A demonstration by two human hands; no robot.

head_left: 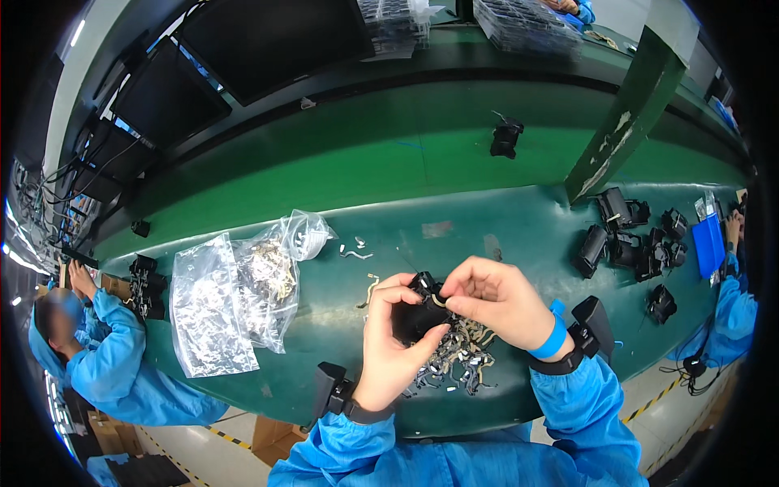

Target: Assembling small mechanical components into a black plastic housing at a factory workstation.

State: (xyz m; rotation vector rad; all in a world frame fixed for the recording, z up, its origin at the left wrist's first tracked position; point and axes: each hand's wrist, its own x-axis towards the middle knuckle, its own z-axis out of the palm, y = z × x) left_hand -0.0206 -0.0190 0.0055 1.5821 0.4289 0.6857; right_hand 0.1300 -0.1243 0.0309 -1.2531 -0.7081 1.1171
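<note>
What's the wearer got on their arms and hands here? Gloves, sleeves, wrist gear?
No gloves: both hands are bare. Both forearms are in bright blue long sleeves with gathered cuffs. The left hand has a black boxy device strapped at the wrist. The right hand has a matching black device on a black strap, plus a light blue wristband beside it.

Green bench (454,227) carries clear bags (235,296); small metal clips (458,357); black parts (633,239).

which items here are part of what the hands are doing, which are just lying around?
In hand: black plastic part in left hand; small metal clip pinched by right hand; clip pile.
Lying about: clear bags; black parts heap; lone black part.
</note>
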